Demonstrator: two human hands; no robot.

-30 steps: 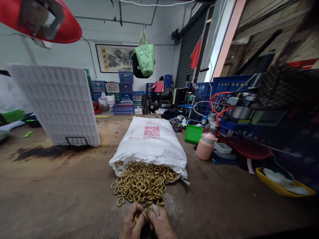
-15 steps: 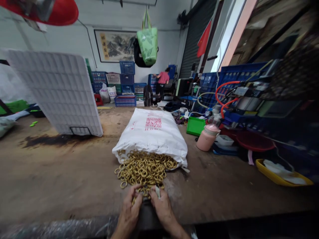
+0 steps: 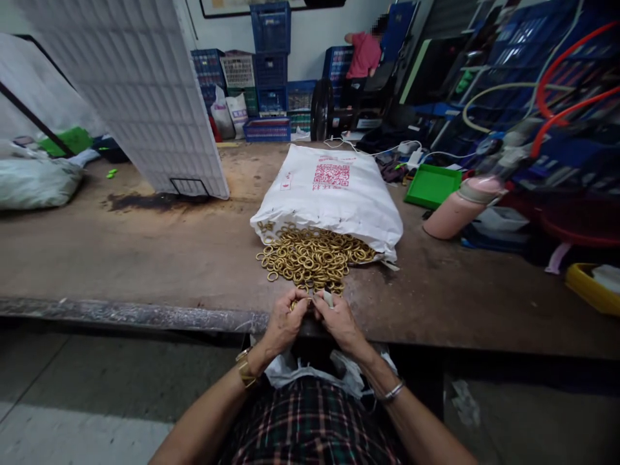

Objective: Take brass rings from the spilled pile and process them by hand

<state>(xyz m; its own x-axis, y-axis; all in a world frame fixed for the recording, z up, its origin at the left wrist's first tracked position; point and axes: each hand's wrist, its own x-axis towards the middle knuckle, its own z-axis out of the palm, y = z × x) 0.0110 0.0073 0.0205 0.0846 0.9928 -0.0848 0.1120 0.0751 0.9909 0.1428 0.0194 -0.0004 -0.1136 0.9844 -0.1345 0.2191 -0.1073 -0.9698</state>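
Observation:
My left hand (image 3: 285, 321) is closed in a pinch at the table's front edge, with gold-coloured metal rings (image 3: 293, 305) in its fingers. Beside it, my right hand (image 3: 341, 323) is closed too; a small pale flat piece with a dark end (image 3: 328, 298) sticks up between its thumb and fingers, its kind unclear. The fingertips of both hands nearly meet. Just beyond them, a heap of loose gold-coloured rings (image 3: 310, 257) spills from the open mouth of a white woven sack (image 3: 334, 187) lying on its side, printed with a red code.
On the wooden table (image 3: 194, 258), a white ribbed panel (image 3: 140, 103) stands at left. A green tray (image 3: 433, 185), a pink bottle (image 3: 460, 210) and a yellow tray (image 3: 593, 287) are at right. Blue crates (image 3: 271, 71) and a person in a pink shirt (image 3: 363, 55) are behind.
The view has tilted down, bringing my forearms and plaid clothing into sight. My hands have drawn closer together, fingertips nearly meeting. The sack and heap look unchanged.

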